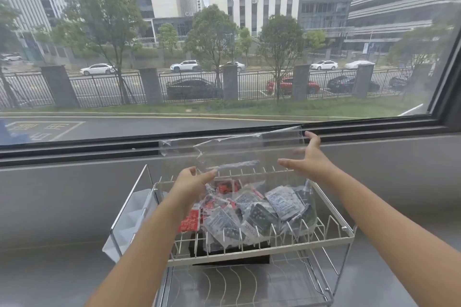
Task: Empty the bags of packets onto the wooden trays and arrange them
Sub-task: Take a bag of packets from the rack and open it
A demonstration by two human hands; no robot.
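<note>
The head view shows two bare arms reaching forward over a grey worktop (50,269). Nearest is a wire rack (259,244) with two levels: a lower shelf of wavy wires and an upper basket with upright prongs. A white folded holder (129,219) hangs on its left side. In the upper basket sits one clear plastic bag (249,154), standing tall with its open top near the window sill. At the bottom of the bag lies a heap of packets (249,209), red ones on the left and white and dark ones on the right. There are too many, piled too close, to count. The left hand (192,182) is at the bag's left side with fingers curled, but I cannot tell if it grips the plastic. The right hand (304,157) is spread wide beside the bag's upper right side and is not closed on it. I see no wooden trays here; a dark flat thing (234,254) lies under the basket, but it is mostly hidden. I think the step is taking hold of the bag. Next, both hands need to pinch the thin plastic firmly and lift it clear of the prongs so it does not snag. Farthest away is one big window (224,57).
</note>
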